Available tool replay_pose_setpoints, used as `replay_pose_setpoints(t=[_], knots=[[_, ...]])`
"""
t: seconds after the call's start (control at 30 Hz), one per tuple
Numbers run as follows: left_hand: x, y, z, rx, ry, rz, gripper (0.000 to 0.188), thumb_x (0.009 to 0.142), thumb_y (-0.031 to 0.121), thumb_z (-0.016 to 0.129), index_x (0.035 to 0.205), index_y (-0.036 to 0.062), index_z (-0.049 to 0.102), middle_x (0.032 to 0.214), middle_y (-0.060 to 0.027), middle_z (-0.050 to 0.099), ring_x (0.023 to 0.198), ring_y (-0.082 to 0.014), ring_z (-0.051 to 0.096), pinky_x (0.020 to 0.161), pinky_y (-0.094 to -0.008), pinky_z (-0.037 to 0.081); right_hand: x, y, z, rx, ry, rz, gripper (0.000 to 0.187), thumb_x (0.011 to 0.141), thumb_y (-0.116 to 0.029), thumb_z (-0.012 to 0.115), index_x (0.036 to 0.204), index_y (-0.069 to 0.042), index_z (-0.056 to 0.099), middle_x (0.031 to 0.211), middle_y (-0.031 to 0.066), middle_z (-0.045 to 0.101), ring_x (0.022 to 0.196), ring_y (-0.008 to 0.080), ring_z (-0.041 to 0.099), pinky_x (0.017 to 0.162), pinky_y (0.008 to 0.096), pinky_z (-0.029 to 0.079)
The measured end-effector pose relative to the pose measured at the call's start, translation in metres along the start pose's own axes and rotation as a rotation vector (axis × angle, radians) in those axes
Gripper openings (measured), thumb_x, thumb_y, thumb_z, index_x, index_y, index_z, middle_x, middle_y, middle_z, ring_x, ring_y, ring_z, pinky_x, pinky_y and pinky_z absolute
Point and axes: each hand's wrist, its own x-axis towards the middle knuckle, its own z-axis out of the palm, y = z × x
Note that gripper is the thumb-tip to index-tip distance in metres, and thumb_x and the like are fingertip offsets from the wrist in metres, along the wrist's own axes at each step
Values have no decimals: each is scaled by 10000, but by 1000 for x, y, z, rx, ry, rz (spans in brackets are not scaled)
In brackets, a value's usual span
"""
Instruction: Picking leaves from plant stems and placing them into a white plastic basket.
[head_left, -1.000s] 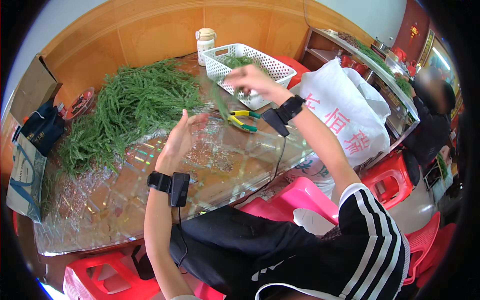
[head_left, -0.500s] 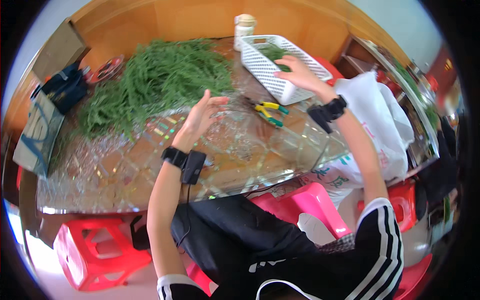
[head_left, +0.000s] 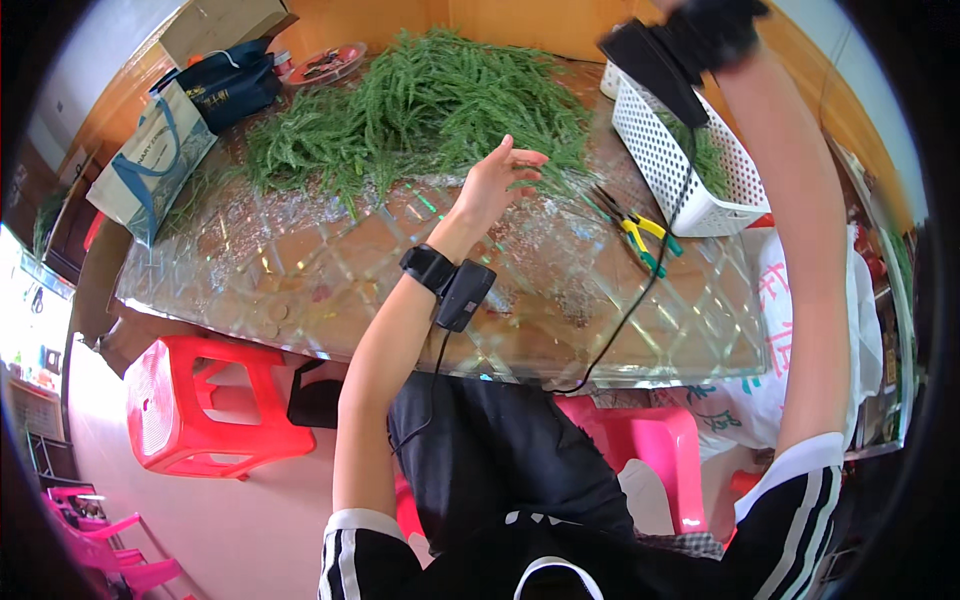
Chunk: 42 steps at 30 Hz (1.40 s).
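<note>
Loose-fingered left hand [head_left: 490, 190] (thumb up) by greenery [head_left: 430, 115]

A broad, loose heap of feathery green sprigs [head_left: 430, 120] lies tangled across the back of the table [head_left: 360, 260], with thin stray stems at its edges. Just to its right, a white plastic basket [head_left: 650, 160], rectangular and pierced with small holes, stands upright at a slant; more green sprigs lie inside, partly hidden.
</note>
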Motion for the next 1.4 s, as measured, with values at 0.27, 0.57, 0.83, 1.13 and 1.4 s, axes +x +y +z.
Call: replay_pose_setpoints(t=[0.27,0.57,0.83,1.13,1.4], knots=[[-10,16,-18,73,412,245,347,929,361,439,966,54,595,1029,-42,575,832,-136,520,721,-287,407,125,38,100,337,-18,592,329,819,-307,605,948,-5,634,900,141,645,763,251,640,673,356,510],[-7,24,-31,-102,1181,743,133,889,152,465,1007,99,496,815,15,485,637,-53,442,524,-194,330,152,116,241,221,-167,945,351,720,-204,618,1048,-81,648,1083,147,624,1048,273,589,840,382,481],[-11,29,-32,-82,1136,828,135,881,145,476,1009,116,444,780,22,430,620,-51,405,526,-190,315,131,123,209,167,425,976,216,774,-86,473,764,33,654,666,148,657,578,232,653,575,368,532],[-15,25,-48,-133,1175,730,162,877,148,481,1023,109,425,805,8,441,624,-62,410,493,-210,330,86,159,104,-76,1274,781,245,773,-230,550,854,-27,663,842,211,644,785,371,630,694,431,509],[-10,16,-38,-95,1144,716,146,875,125,494,1004,98,430,801,12,433,613,-60,394,483,-219,313,25,142,134,-418,538,709,193,742,-56,513,846,-3,666,770,186,653,655,329,628,588,421,493]])
